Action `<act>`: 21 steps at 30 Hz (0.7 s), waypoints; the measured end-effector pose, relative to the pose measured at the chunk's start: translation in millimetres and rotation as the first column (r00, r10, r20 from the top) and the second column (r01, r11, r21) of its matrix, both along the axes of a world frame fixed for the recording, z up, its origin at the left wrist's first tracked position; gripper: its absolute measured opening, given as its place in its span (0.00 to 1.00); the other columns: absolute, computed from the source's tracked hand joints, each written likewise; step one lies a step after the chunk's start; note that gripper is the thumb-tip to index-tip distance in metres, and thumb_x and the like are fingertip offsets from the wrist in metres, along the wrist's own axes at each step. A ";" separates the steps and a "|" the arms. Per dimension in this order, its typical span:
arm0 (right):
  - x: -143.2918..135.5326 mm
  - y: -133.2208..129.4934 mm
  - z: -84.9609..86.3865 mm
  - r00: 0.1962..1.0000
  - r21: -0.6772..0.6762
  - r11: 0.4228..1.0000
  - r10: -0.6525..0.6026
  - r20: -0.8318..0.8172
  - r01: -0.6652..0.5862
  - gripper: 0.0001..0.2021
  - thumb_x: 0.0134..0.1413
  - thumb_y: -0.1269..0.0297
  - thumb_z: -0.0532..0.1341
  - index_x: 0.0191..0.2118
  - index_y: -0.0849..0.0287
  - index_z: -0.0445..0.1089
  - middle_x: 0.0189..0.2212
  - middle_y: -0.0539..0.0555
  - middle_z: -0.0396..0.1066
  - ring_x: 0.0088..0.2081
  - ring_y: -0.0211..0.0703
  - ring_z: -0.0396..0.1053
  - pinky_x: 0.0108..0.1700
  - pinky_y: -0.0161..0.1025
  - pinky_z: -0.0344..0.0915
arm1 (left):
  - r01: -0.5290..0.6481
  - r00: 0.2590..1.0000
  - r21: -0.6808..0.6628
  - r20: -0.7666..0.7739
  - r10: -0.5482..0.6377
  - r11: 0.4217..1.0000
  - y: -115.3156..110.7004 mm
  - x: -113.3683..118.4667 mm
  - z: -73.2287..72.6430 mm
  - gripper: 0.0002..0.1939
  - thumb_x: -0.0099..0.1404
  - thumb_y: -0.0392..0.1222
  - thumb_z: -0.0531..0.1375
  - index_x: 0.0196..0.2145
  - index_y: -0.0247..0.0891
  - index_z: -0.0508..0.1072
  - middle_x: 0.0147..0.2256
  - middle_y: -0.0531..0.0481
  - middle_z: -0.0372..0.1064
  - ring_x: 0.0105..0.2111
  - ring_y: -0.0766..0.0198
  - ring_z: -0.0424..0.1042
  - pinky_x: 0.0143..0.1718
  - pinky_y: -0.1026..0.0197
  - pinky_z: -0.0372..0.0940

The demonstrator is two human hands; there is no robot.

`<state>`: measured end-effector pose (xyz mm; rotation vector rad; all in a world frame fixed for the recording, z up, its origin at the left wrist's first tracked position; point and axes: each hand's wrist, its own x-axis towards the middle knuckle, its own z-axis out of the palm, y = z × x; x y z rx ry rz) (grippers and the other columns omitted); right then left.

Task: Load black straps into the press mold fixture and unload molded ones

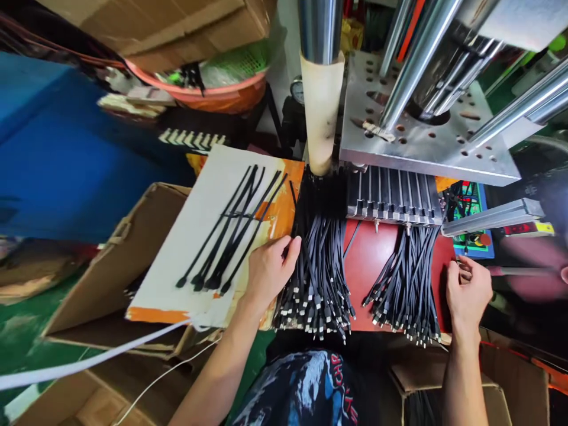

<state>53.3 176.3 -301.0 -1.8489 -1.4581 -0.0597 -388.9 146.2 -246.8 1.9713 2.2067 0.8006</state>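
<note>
My left hand (pixel 271 269) is closed, thumb against curled fingers, at the left edge of a thick bunch of black USB cables (pixel 317 272). Whether anything is inside it is hidden. At the red board's right edge, my right hand (pixel 469 290) is curled closed around something too small to make out. Beside it, a second bunch of black cables (pixel 406 284) fans toward me, metal plugs at the near ends. Above that bunch sits a slotted metal mold (pixel 393 198). Several black cables (pixel 235 236), some tied across the middle, lie on a white board (pixel 177 260).
A drilled steel press plate (pixel 426 157) on shiny rods hangs above the mold. A pale sleeve (pixel 323 112) wraps a column. Cardboard boxes (pixel 119 260) stand low at left. A green control panel (pixel 474 213) is behind my right hand. A white cord (pixel 102 352) crosses lower left.
</note>
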 end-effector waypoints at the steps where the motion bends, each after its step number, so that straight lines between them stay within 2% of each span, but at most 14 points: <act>1: -7.4 -1.1 10.3 0.999 0.021 1.000 0.021 0.028 -0.022 0.26 0.66 0.44 0.59 0.54 0.63 0.77 0.47 0.64 0.77 0.42 0.52 0.74 0.50 0.51 0.72 | -0.003 1.000 -0.002 0.002 0.003 1.000 -0.2 -0.1 -0.2 0.23 0.78 0.49 0.54 0.24 0.40 0.63 0.20 0.54 0.63 0.22 0.65 0.61 0.30 0.60 0.50; 4: -36.3 1.3 54.4 0.982 0.025 0.982 0.185 0.048 -0.186 0.22 0.68 0.48 0.60 0.53 0.60 0.78 0.41 0.59 0.78 0.34 0.46 0.73 0.42 0.45 0.71 | -0.004 1.000 -0.010 0.019 0.004 1.000 -0.9 -0.2 -0.1 0.23 0.78 0.49 0.53 0.24 0.40 0.64 0.20 0.55 0.62 0.22 0.66 0.60 0.31 0.60 0.50; 6: -57.9 12.5 88.6 0.937 -0.008 0.939 0.344 0.056 -0.344 0.20 0.68 0.51 0.61 0.55 0.58 0.76 0.37 0.55 0.78 0.31 0.42 0.71 0.38 0.41 0.70 | -0.007 0.999 -0.015 0.033 0.008 1.000 -1.3 0.3 0.6 0.23 0.78 0.49 0.54 0.24 0.40 0.63 0.20 0.55 0.61 0.21 0.66 0.59 0.31 0.60 0.50; 8: -78.6 34.9 118.2 0.869 -0.047 0.877 0.481 0.117 -0.479 0.20 0.69 0.52 0.61 0.58 0.58 0.75 0.34 0.53 0.77 0.28 0.41 0.70 0.37 0.40 0.69 | -0.006 0.999 -0.028 0.044 0.007 1.000 -1.6 0.9 1.5 0.23 0.78 0.50 0.54 0.24 0.40 0.64 0.20 0.56 0.60 0.21 0.66 0.58 0.31 0.61 0.50; 10: -96.8 67.1 138.0 0.808 -0.071 0.834 0.548 0.217 -0.547 0.22 0.70 0.54 0.59 0.61 0.59 0.73 0.35 0.54 0.77 0.30 0.42 0.71 0.40 0.41 0.70 | -0.011 0.999 -0.034 0.050 0.013 0.999 -1.6 1.5 1.9 0.23 0.78 0.50 0.54 0.24 0.40 0.64 0.20 0.56 0.60 0.21 0.67 0.58 0.31 0.61 0.50; 12: -112.6 104.4 147.4 0.776 -0.110 0.832 0.548 0.314 -0.543 0.23 0.70 0.56 0.57 0.62 0.63 0.71 0.37 0.58 0.78 0.33 0.46 0.74 0.43 0.44 0.70 | -0.018 0.998 -0.030 0.053 0.020 0.999 -1.5 1.7 1.7 0.24 0.78 0.50 0.54 0.24 0.40 0.64 0.19 0.56 0.59 0.21 0.67 0.58 0.30 0.61 0.50; 16: -139.2 171.5 150.1 0.766 -0.195 0.882 0.471 0.439 -0.430 0.20 0.70 0.62 0.53 0.53 0.71 0.75 0.41 0.72 0.78 0.42 0.60 0.75 0.47 0.53 0.69 | -0.019 0.999 -0.025 0.038 0.020 1.000 -1.2 1.4 1.0 0.23 0.78 0.49 0.53 0.24 0.40 0.64 0.20 0.56 0.59 0.22 0.66 0.59 0.31 0.60 0.50; 18: -150.2 194.9 150.5 0.768 -0.192 0.884 0.465 0.440 -0.425 0.18 0.68 0.66 0.52 0.51 0.71 0.76 0.42 0.73 0.78 0.45 0.62 0.75 0.51 0.57 0.68 | -0.019 0.999 -0.026 0.033 0.020 0.999 -1.1 1.1 0.8 0.23 0.78 0.49 0.53 0.24 0.40 0.64 0.20 0.56 0.60 0.22 0.66 0.59 0.31 0.60 0.50; 21: -162.0 211.2 152.6 0.794 -0.207 0.880 0.476 0.378 -0.429 0.18 0.68 0.69 0.51 0.51 0.67 0.76 0.38 0.68 0.78 0.42 0.58 0.74 0.51 0.55 0.66 | -0.017 0.999 -0.022 0.035 0.018 1.000 -1.0 0.7 0.3 0.23 0.78 0.49 0.53 0.24 0.40 0.64 0.20 0.56 0.60 0.21 0.66 0.58 0.30 0.60 0.51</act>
